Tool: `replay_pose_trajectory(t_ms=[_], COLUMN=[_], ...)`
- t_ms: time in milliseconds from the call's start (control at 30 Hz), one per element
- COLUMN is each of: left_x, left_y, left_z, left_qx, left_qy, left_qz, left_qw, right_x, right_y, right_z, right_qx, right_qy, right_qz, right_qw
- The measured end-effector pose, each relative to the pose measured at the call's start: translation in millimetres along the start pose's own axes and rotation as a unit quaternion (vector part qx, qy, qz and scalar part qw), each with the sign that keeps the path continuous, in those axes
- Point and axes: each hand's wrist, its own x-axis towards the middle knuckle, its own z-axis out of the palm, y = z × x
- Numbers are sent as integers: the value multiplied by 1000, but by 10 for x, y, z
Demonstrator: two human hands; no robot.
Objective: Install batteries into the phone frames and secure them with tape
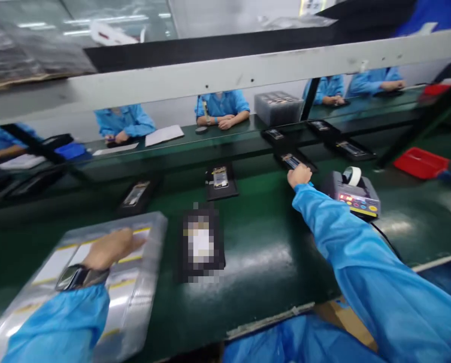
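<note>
From across the line, the person's left hand [112, 248] lies open and palm down, fingers stretched out, on a plastic-wrapped pack [134, 297] of flat white-and-yellow cards or sheets. The pack sits at the near edge of a green tabletop [263, 272]. A black wristwatch [77, 277] shows on that wrist, just past the cuff of a blue smock sleeve [59, 322].

The right arm reaches far forward, and the right hand [299, 175] has its fingers bent down at the near end of a black tray [293, 160] holding a slim boxed item. I cannot tell whether the hand is gripping the item or only touching it. Just beside that hand stands a grey tape dispenser [348, 196] with a white roll on top and a colored panel on its front.

More black trays lie along the tabletop. One directly ahead of the person [201, 244] is too blurred to make out, and another [221, 182] sits beyond it, holding a similar boxed item. A black cable [384, 242] runs from the dispenser toward the near edge.

Past a pale metal crossbar [225, 70], co-workers in matching blue smocks [221, 108] sit along a farther section of tabletop, with white papers [164, 135] and a clear plastic bin [277, 108] of packaged items in front of them. A red tray [421, 162] lies off to the right.
</note>
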Motion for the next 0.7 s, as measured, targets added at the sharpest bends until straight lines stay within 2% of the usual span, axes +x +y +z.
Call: replay_pose_trajectory(t_ms=[67,100,233,433,567,700], left_x=[36,42,19,-147,-272,-430], left_y=[32,60,180,229,219,157], left_z=[-70,-91,-78,42,28,-53], left_qx=[85,102,139,193,274,258], left_qy=[-72,-80,-62,-55,-41,-12], left_qz=[13,4,-49,29,-18,-55], left_qw=[994,992,987,979,961,964], right_x=[129,192,496,889,991,1047], right_y=[67,83,48,-53,-96,-142], right_z=[48,78,230,412,387,230], right_qx=[-4,-4,1,-5,-17,2], right_qy=[12,12,-10,-75,-85,-118], right_qz=[15,24,52,79,87,111], right_qw=[1000,1000,999,994,992,987])
